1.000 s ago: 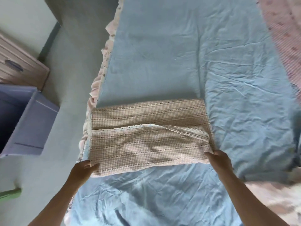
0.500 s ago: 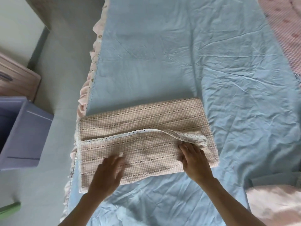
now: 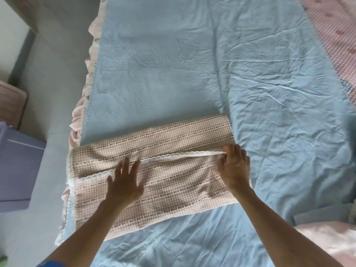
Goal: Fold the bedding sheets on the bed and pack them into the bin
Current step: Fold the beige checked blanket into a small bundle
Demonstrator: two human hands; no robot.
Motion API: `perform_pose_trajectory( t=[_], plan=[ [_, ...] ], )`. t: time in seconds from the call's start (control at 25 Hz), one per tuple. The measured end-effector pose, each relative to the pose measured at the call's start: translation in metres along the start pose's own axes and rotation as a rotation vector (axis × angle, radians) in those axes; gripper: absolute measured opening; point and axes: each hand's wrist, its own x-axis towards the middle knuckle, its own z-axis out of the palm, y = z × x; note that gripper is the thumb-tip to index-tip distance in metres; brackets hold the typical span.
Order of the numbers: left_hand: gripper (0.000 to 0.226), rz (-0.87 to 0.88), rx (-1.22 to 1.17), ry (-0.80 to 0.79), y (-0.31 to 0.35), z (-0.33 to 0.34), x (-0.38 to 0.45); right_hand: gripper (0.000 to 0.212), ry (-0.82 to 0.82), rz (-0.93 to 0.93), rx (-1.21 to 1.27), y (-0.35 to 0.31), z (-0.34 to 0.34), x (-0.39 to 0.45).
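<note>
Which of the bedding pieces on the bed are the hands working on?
The folded pink checked sheet with lace trim; the plain blue sheet lies spread beneath it.

folded sheet (image 3: pixel 154 170) on bed (image 3: pixel 192 74) near its left edge, bin (image 3: pixel 17 168) on floor left of bed

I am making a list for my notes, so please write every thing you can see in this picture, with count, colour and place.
folded sheet: one, pink-beige check with white lace trim, on the bed near its left edge
blue sheet: one, light blue, spread over the bed
frilled bed skirt: one, pale pink, along the bed's left side
checked bedding: one, pink and white, far right
pink fabric: one, pale pink, near right corner
bin: one, purple, on the floor left of the bed
left hand: one, flat on the folded sheet
right hand: one, pinches the lace edge at the sheet's right end
</note>
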Motion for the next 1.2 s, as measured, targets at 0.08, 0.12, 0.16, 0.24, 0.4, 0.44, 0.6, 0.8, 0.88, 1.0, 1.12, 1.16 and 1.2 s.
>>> perform_pose_trajectory(
  t=[0.08,0.12,0.16,0.24,0.4,0.44,0.6,0.8,0.88,1.0,1.12,1.16,1.2],
  plan=[
    [0.073,-0.003,-0.051,0.123,0.020,-0.002,0.003,0.016,-0.056,0.222,0.087,0.012,-0.010,-0.001],
    [0.068,0.034,-0.074,0.185,0.028,-0.004,0.006,0.016,-0.113,0.333,0.169,0.022,-0.015,0.001],
    [0.063,0.085,-0.087,0.243,0.036,-0.005,0.010,0.014,-0.181,0.407,0.241,0.030,-0.020,0.005],
    [0.056,0.178,-0.107,0.319,0.049,-0.007,0.022,0.008,-0.278,0.415,0.315,0.043,-0.028,0.014],
    [0.036,0.218,-0.143,0.303,0.071,-0.014,0.037,0.007,-0.284,0.455,0.739,0.041,-0.050,0.036],
    [0.028,0.209,-0.168,0.309,0.071,-0.016,0.040,0.008,-0.298,0.480,0.825,0.038,-0.056,0.044],
    [0.024,0.202,-0.298,0.242,0.060,-0.024,0.051,0.018,-0.449,0.481,1.016,0.035,-0.068,0.079],
    [0.016,0.202,-0.526,0.214,0.052,-0.037,0.044,0.008,-0.587,0.555,1.022,0.019,-0.068,0.101],
    [0.013,0.247,-0.592,0.180,0.045,-0.046,0.038,0.011,-0.566,0.634,0.983,0.011,-0.062,0.114],
    [0.025,0.175,-0.386,-0.089,0.020,-0.054,0.034,0.010,-0.632,0.487,0.715,0.001,-0.061,0.129],
    [0.065,-0.004,0.203,-0.232,-0.014,-0.056,0.035,0.012,-0.677,0.421,0.420,0.003,-0.059,0.138],
    [0.064,-0.049,0.293,-0.190,-0.029,-0.058,0.034,0.015,-0.677,0.384,0.272,0.001,-0.054,0.142],
    [0.059,-0.103,0.303,-0.141,-0.042,-0.061,0.031,0.017,-0.597,0.353,0.120,0.001,-0.046,0.144]
  ],
)
